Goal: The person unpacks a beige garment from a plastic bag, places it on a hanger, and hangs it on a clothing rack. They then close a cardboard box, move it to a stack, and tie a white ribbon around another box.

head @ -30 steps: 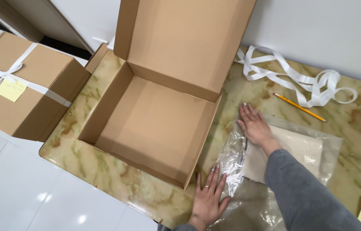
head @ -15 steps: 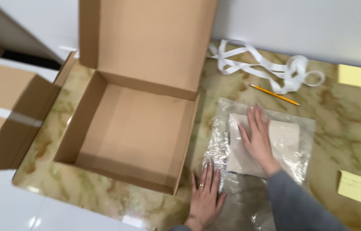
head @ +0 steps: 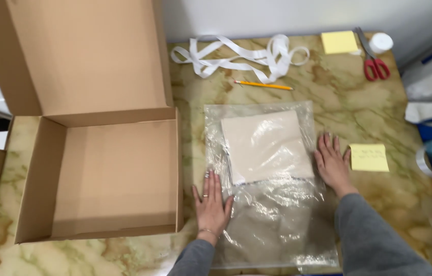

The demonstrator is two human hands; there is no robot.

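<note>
Clear plastic bag [head: 272, 204] holding beige sheet [head: 266, 145], hands flat, open, at its edges; cardboard box [head: 37, 225] empty

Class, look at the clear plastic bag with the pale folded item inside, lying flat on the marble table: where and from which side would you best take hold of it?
Probably at the two side edges of the clear plastic bag, beside the pale folded item. It lies flat, and the left hand and right hand rest flat at those edges.

box lid [head: 73, 51] cut off top, bag [head: 272, 225] bottom edge cropped
</note>
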